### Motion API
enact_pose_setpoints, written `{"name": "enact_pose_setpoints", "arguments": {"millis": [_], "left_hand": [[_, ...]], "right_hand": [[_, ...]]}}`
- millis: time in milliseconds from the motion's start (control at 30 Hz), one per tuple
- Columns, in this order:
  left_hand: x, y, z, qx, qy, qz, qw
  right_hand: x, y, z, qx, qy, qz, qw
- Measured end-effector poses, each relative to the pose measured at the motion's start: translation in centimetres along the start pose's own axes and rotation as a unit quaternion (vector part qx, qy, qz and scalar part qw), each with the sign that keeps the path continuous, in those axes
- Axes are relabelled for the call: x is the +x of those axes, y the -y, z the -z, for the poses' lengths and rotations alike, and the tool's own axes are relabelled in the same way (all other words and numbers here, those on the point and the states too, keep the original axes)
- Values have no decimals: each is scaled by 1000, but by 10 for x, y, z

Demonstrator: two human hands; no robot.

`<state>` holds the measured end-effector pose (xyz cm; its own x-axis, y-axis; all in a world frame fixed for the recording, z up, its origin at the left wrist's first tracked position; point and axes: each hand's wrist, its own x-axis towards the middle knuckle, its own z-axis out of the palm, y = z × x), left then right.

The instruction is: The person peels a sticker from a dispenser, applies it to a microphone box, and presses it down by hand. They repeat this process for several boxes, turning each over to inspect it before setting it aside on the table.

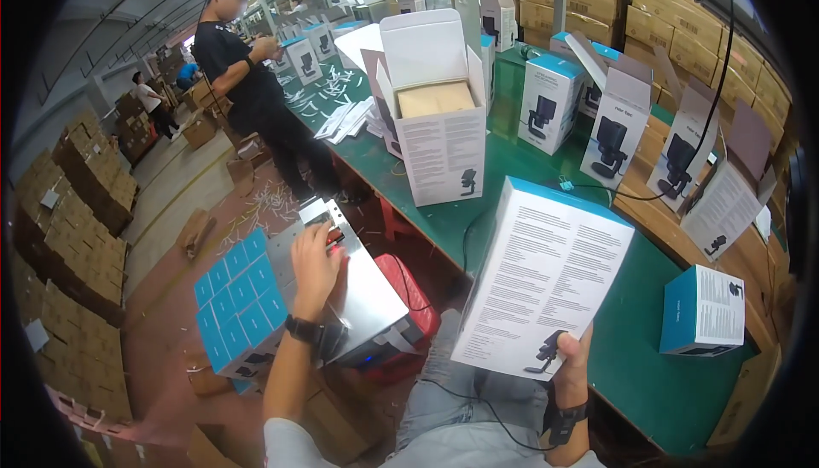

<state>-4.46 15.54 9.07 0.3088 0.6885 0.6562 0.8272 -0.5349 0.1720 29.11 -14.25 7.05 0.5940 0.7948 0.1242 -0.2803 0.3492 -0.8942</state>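
My right hand grips a white product box with a blue top by its lower right corner. The box is tilted over my lap, its printed panel with a microphone picture facing me. My left hand reaches over a silver metal machine, fingers curled together at a slot near its far end. What those fingers pinch, if anything, is too small to make out. The machine rests on a red stool.
Blue-topped boxes are stacked left of the machine. On the green table stand an open box with a cardboard insert, several other product boxes and a small box. A black cable hangs at the right. A co-worker stands at the far left.
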Motion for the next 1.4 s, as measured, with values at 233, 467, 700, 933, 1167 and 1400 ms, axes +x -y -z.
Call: {"name": "enact_pose_setpoints", "arguments": {"millis": [233, 467, 700, 933, 1167, 1400], "left_hand": [[8, 36, -25, -33, 65, 43, 996], [22, 43, -8, -6, 120, 45, 992], [-4, -120, 64, -142, -54, -153, 976], [-69, -210, 77, -161, -49, -356, 919], [-74, -211, 59, -157, -43, -362, 918], [-80, -213, 56, -161, -7, -373, 914]], "right_hand": [[-1, 6, 0, -2, -26, -20, 999], [4, 1, 3, 23, 3, -9, 1000], [9, 13, -5, 3, -20, 24, 999], [11, 15, -38, 82, -100, -56, 990], [9, 15, -45, 99, -98, 3, 990], [7, 13, -40, 97, -107, -2, 990]]}}
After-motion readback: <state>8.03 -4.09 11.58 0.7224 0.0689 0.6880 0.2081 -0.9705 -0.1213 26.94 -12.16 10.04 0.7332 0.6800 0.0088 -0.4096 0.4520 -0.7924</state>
